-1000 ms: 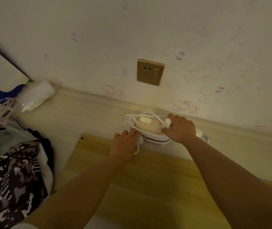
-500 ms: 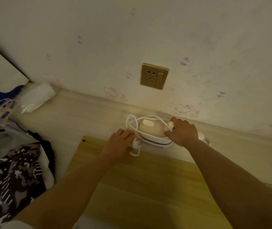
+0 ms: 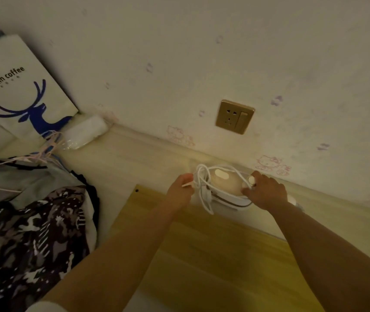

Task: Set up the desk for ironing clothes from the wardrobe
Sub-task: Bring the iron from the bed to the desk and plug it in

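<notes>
The iron (image 3: 225,188) is sitting on the desk (image 3: 157,163) at the wall, at about 6 o'clock from the socket (image 3: 235,116). The left hand (image 3: 180,191) is pinching the cord (image 3: 204,190) (white, in loose loops); the right hand (image 3: 266,191) is gripping the iron's back end. The clothes (image 3: 28,221) are lying at 9 o'clock. I judge that plugging in and spreading a garment are remaining.

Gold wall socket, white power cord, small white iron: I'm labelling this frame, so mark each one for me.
Gold wall socket (image 3: 234,116): head view, faceplate centre.
White power cord (image 3: 204,188): head view, bunched loops beside the left hand.
Small white iron (image 3: 225,185): head view, rounded top of the body.
</notes>
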